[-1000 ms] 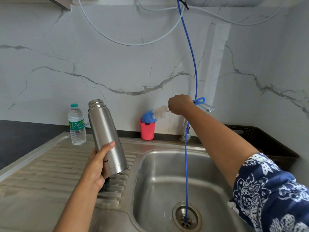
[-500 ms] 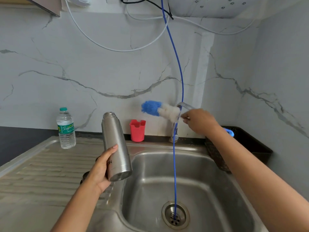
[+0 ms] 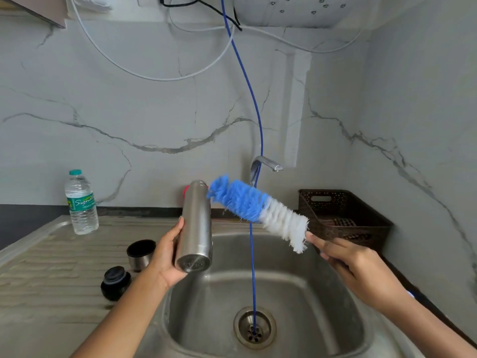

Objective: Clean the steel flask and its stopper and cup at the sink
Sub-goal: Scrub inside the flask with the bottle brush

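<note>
- On the draining board the black stopper [image 3: 114,281] and the steel cup [image 3: 140,254] stand close together, near the flask; neither is in hand.
- The left hand [image 3: 165,257] wraps round the steel flask [image 3: 196,226] low on its body and holds it above the left rim of the sink [image 3: 309,293], open mouth tipped away.
- The bottle brush [image 3: 258,210] has its blue tip just beside the flask's neck, not inside. The step in hand looks like scrubbing the interior.
- Next, the tip must line up with the narrow mouth and push in.
- The right hand [image 3: 361,270] grips the brush handle, which it mostly hides, so the exact hold is uncertain.
</note>
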`<state>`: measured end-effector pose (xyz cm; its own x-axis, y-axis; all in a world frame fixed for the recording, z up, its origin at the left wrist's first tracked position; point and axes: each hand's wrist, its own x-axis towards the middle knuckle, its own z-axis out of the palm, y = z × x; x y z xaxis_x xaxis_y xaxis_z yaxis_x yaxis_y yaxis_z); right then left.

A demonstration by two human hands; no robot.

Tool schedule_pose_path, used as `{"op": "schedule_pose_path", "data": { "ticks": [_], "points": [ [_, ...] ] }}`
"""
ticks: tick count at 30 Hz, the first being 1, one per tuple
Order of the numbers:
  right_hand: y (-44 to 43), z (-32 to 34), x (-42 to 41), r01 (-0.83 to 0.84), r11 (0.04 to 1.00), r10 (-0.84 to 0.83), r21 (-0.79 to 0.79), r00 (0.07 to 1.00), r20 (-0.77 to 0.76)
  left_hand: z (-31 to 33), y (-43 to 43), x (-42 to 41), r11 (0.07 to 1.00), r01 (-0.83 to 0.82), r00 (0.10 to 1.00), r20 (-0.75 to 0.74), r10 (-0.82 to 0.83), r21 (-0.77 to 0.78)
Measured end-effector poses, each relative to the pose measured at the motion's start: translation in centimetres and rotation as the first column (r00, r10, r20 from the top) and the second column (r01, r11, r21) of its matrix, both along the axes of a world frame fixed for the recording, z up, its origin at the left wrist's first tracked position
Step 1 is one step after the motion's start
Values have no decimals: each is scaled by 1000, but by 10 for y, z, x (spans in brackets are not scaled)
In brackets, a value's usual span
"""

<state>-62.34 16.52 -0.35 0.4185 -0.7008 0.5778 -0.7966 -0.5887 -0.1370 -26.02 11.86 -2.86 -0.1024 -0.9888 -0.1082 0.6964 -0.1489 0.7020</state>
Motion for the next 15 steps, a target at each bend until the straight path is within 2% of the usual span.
{"op": "schedule_pose_path", "data": {
  "ticks": [2,5,8,11,15],
  "points": [
    [-3,-1,4,-10,999,8,-51,999,-52,-3,-1,-5,999,52,998,-33,-52,-17],
    [-25,3,15,22,995,-29,-93,997,-74,-6,1,-11,992,128,992,-5,-128,-19],
    [-47,7,23,56,995,-62,-81,994,-85,-10,1,-14,984,174,985,0,-174,-43],
    [-39,2,9,-20,997,9,-76,991,-137,-13,-5,-13,984,165,986,-16,-167,-62],
    [-6,-16,-17,-129,990,107,-62,955,-277,-14,-12,-15,994,99,994,-48,-101,-51]
  ]
}}
